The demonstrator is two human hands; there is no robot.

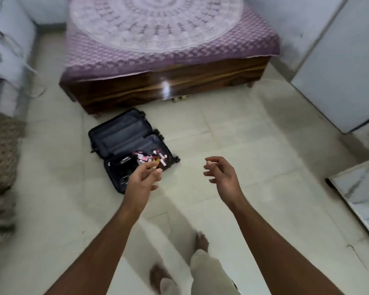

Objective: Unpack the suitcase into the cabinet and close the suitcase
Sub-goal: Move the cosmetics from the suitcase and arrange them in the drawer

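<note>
Far left: pale furniture against the wall, blurred; a cord [31, 81] hangs down from it toward the floor. Below it, at the left edge, a brown patterned textile [2, 150] lies on the floor; cannot tell what it is.

Left of centre: suitcase [128, 145] lies open flat on the tiled floor [232, 135], just in front of the near left corner of the bed [168, 67]. Dark shell, grey lining. Far half holds nothing visible. Near half holds a heap of small pink, white and red items [152, 157] at its right side, and dark items at its left, too blurred to name.

Left hand [143, 179]: held out above the near right corner of the suitcase, fingers loosely curled, nothing in it. In the frame it overlaps the suitcase edge; contact not shown.

Centre, far: bed with dark wood base and purple patterned cover carrying a large pale round motif.

Right hand [221, 174]: held out over bare floor, well apart from the suitcase, fingers loosely curled and spread, holding nothing.

Near centre: two bare feet [201, 241] and pale trouser legs on the floor.

Right: white cabinet [341, 67] stands against the right wall, its door shut as far as the view shows. Near right edge: a white marbled surface [362, 192], only partly in view.
</note>
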